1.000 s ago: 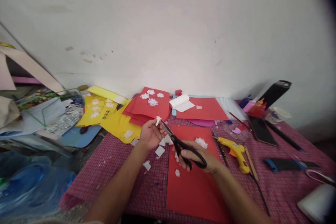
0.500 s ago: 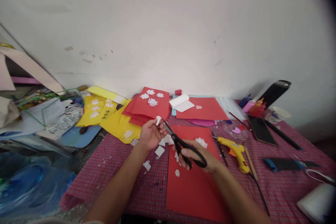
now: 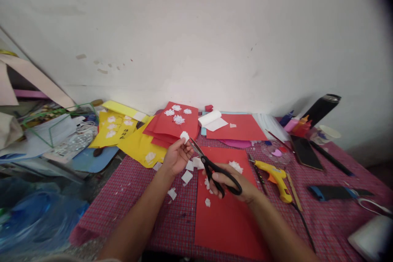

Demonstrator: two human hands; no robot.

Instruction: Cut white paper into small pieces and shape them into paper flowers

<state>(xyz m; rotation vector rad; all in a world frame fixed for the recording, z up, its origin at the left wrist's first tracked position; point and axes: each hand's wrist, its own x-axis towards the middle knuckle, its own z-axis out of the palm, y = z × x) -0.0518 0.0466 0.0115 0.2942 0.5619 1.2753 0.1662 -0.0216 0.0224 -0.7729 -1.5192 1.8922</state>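
Observation:
Between the thumb and fingers of my left hand (image 3: 177, 157) is a small piece of white paper (image 3: 184, 136) with a notched edge. My right hand (image 3: 231, 182) grips the black handles of a pair of scissors (image 3: 215, 168), its blades pointing up and left toward that paper. Below the hands lies a sheet of red paper (image 3: 229, 225). White paper flowers, one of them a frilly flower (image 3: 236, 167), rest on it. Several white paper squares (image 3: 187, 177) are scattered on the checked cloth left of the red sheet.
A yellow glue gun (image 3: 276, 178) lies right of the red sheet, its cord running forward. Behind are red cards with white flowers (image 3: 178, 119) and a paper roll (image 3: 210, 119). Yellow cards (image 3: 141, 147) lie left. A black bottle (image 3: 322, 108), phone (image 3: 307, 152) and paint bottles (image 3: 302, 125) stand or lie right.
The white paper in my left hand has turned and shows more of its face, slightly higher above the fingertips. The scissors and my right hand have barely moved.

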